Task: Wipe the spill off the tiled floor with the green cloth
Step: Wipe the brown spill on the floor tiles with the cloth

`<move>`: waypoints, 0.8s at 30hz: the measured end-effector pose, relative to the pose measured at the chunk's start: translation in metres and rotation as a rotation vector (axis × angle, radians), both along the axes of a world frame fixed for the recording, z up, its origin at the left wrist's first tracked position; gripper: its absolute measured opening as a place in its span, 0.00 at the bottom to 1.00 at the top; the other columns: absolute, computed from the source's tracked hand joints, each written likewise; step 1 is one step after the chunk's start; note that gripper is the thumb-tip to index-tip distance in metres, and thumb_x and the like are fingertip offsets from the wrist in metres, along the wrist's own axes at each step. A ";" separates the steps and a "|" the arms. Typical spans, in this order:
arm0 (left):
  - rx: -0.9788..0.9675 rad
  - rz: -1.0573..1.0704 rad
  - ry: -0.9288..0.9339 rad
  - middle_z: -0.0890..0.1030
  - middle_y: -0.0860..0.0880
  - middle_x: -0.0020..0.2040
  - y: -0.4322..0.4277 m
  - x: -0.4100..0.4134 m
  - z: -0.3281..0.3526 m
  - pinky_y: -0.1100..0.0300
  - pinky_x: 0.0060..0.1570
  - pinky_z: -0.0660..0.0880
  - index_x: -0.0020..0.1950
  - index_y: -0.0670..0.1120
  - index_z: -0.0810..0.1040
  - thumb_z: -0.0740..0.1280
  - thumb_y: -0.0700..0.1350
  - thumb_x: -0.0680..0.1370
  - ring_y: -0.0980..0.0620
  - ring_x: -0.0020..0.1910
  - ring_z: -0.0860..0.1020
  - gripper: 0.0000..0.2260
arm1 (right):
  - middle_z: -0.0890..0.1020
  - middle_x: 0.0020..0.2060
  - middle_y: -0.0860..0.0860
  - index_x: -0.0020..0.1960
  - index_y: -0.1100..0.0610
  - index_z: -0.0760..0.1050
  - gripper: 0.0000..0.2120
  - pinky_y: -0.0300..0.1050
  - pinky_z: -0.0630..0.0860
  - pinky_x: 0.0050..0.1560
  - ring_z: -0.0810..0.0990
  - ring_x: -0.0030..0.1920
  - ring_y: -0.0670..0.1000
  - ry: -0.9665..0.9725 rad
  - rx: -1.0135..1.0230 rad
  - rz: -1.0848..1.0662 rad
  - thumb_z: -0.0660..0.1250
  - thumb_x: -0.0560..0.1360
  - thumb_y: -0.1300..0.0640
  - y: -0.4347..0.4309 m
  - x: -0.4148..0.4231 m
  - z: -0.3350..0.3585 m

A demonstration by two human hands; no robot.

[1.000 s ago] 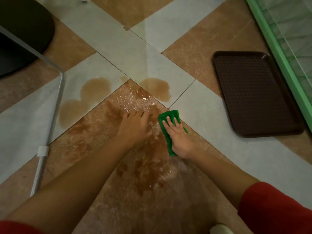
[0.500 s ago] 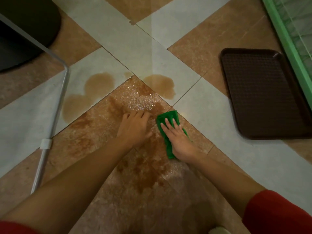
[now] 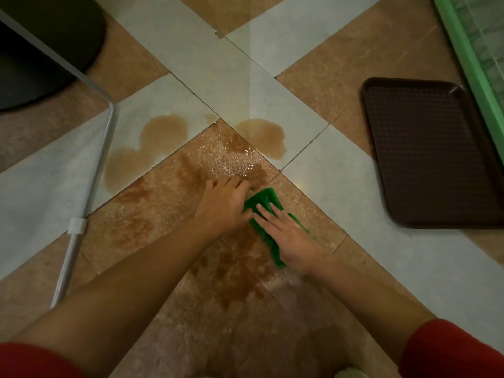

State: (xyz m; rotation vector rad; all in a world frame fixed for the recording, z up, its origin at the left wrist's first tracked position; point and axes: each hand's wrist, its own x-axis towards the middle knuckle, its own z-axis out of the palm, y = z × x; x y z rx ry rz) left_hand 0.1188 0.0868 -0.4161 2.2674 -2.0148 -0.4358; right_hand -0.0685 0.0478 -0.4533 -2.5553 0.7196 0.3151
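Quick count: two hands, one cloth, one spill in a few bits. My right hand [image 3: 289, 236] lies flat on the green cloth [image 3: 266, 197], fingers straight, pressing it onto the brown tile mid-frame. My left hand [image 3: 222, 205] rests on the wet tile just left of it, touching the cloth's edge, fingers loosely bent and grasping nothing.

The spill [image 3: 229, 285] smears across the brown tile under and below my hands. There are also two brown puddles on the pale tiles above, one left [image 3: 152, 143] and one right [image 3: 264, 137].

Also here:
- one dark brown tray [image 3: 425, 154] at right
- one bent metal tube [image 3: 66, 257] with a white clip [image 3: 76, 225] at left
- one dark round thing [image 3: 49, 36] upper left

The tiled floor [image 3: 354, 192] is pale and brown tiles set diagonally. A green mesh frame [image 3: 467, 58] runs along the upper right.
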 end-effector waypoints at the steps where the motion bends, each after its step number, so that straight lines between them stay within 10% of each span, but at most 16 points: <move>1: 0.003 0.006 0.010 0.71 0.49 0.66 0.001 0.001 -0.001 0.49 0.62 0.61 0.67 0.50 0.67 0.62 0.56 0.75 0.49 0.64 0.67 0.22 | 0.37 0.73 0.42 0.75 0.45 0.38 0.43 0.47 0.32 0.70 0.31 0.72 0.47 0.013 -0.006 -0.002 0.60 0.74 0.70 0.000 -0.005 0.000; 24: 0.040 -0.003 0.052 0.70 0.48 0.66 0.011 -0.010 0.009 0.51 0.64 0.60 0.68 0.50 0.67 0.64 0.52 0.75 0.49 0.66 0.65 0.22 | 0.38 0.74 0.45 0.77 0.49 0.41 0.40 0.48 0.33 0.72 0.31 0.71 0.47 -0.022 0.065 -0.229 0.58 0.75 0.70 -0.007 -0.002 0.002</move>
